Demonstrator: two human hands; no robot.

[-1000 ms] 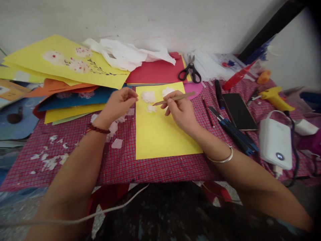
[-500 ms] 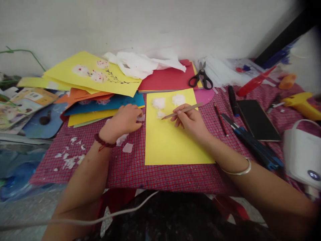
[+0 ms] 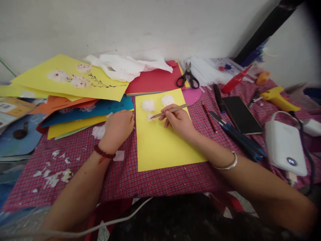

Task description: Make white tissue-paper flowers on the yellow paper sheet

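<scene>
A sheet of yellow paper (image 3: 170, 144) lies before me with white fluffy tufts (image 3: 148, 105) on its upper part. My right hand (image 3: 177, 122) grips a pencil (image 3: 160, 114) slantwise over the sheet; its tip is at a small white tuft (image 3: 151, 117) below the two larger ones. Just left of the sheet, my left hand (image 3: 119, 127) rests with fingers curled and pressed together; what they hold, if anything, is hidden. Pale paper pieces (image 3: 119, 156) and a crumpled white scrap (image 3: 98, 132) lie beside that hand.
Black-handled scissors (image 3: 187, 77) lie on red paper behind the sheet. To the right are a red pencil (image 3: 210, 117), a utility knife (image 3: 238, 137), a black notebook (image 3: 242, 114) and a white power bank (image 3: 286, 147). Stacked coloured papers (image 3: 75, 117) and torn scraps (image 3: 52, 179) are at left.
The view has shifted slightly right. My left hand's fingers have drawn in from a spread, reaching pose to a curled one. My right hand keeps the pencil at the small tuft.
</scene>
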